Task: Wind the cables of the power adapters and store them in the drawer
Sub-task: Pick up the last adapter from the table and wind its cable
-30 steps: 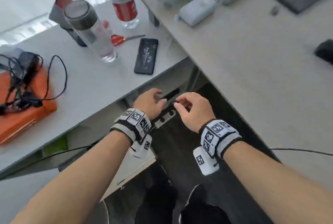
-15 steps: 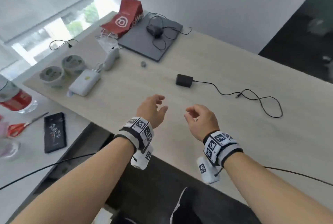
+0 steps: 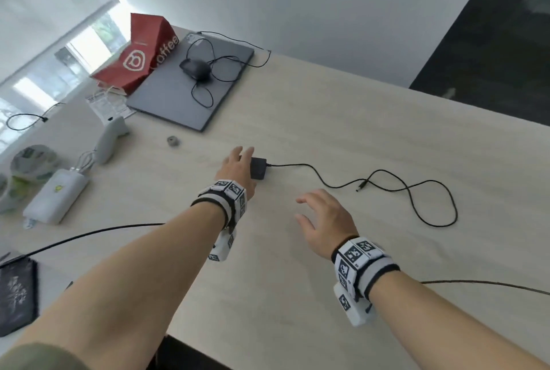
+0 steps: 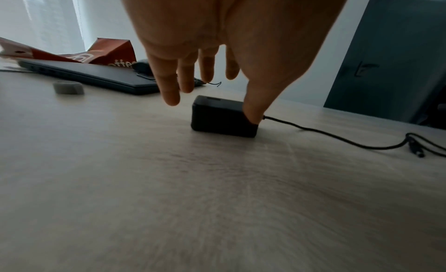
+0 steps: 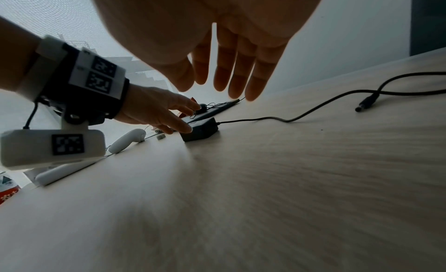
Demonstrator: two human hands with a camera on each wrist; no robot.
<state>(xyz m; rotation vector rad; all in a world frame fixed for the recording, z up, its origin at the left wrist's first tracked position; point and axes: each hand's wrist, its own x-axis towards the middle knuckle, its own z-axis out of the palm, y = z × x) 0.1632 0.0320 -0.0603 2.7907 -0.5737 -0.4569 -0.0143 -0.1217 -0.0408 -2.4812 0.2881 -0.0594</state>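
A black power adapter (image 3: pixel 258 168) lies on the pale wooden table (image 3: pixel 297 280), and its thin black cable (image 3: pixel 416 188) trails loosely to the right, ending in a barrel plug (image 3: pixel 361 189). My left hand (image 3: pixel 238 167) reaches over the adapter with the fingers stretched out. In the left wrist view the thumb (image 4: pixel 252 113) touches the top of the adapter (image 4: pixel 217 117) and the other fingers hang just behind it. My right hand (image 3: pixel 321 218) hovers above the table, nearer to me, empty, with its fingers (image 5: pixel 231 66) spread. The drawer is out of view.
A closed laptop (image 3: pixel 178 101) with a wired mouse (image 3: pixel 195 69) and a red paper bag (image 3: pixel 143 57) lie at the back left. A white controller (image 3: pixel 110 139), a white box (image 3: pixel 56 195), tape rolls (image 3: pixel 32 158) and a small grey ring (image 3: pixel 172 141) sit left. A phone (image 3: pixel 15 295) lies lower left.
Both hands came up from the drawer under the desk to the tabletop. The left hand then stretched forward onto the adapter while the right hand opened and moved out over the table.
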